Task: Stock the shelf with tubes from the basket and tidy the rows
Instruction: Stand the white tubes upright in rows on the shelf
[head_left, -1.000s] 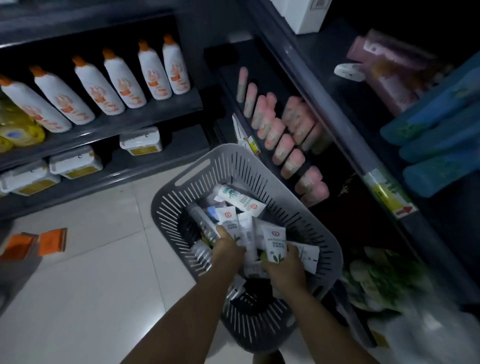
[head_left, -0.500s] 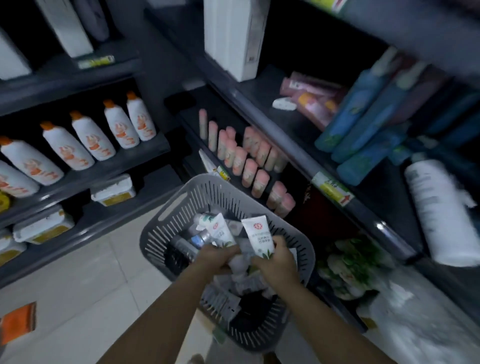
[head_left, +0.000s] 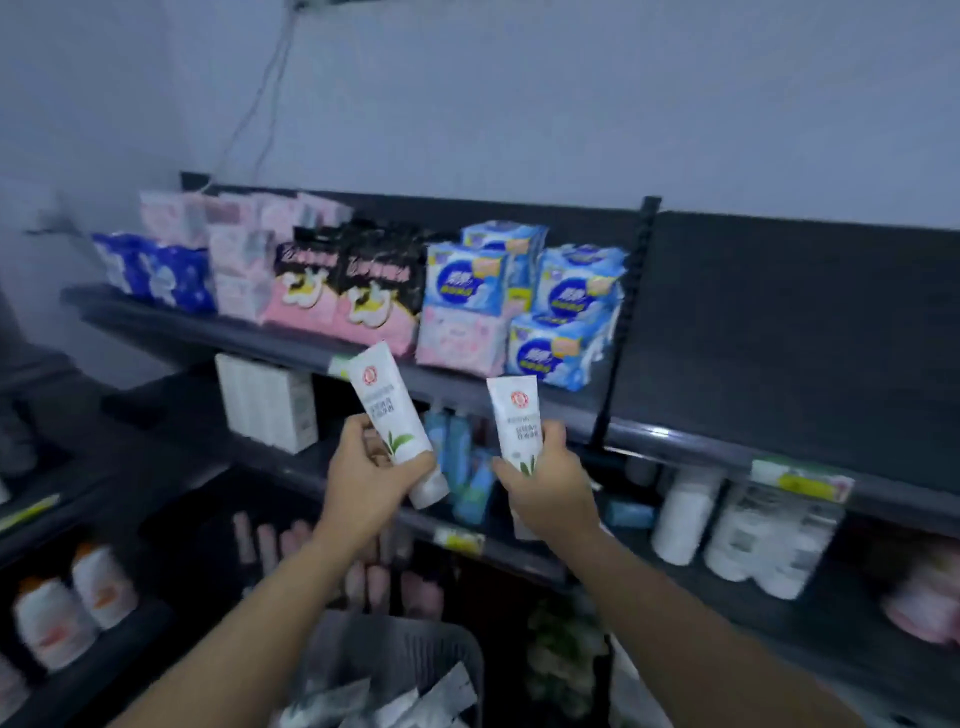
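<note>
The left hand curls its fingers round a white tube, which leans left with its cap low and to the right. The right hand grips a second white tube, nearly upright, crimped end up. Both tubes are held apart in the air before the dark shelf. Below the forearms sits the grey basket, with more tubes lying in it.

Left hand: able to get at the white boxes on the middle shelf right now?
Likely a reach, not a grasp. Nothing stands between the left hand and the white boxes, but the hand grips a white tube, so it would need to shelve that first.
</note>
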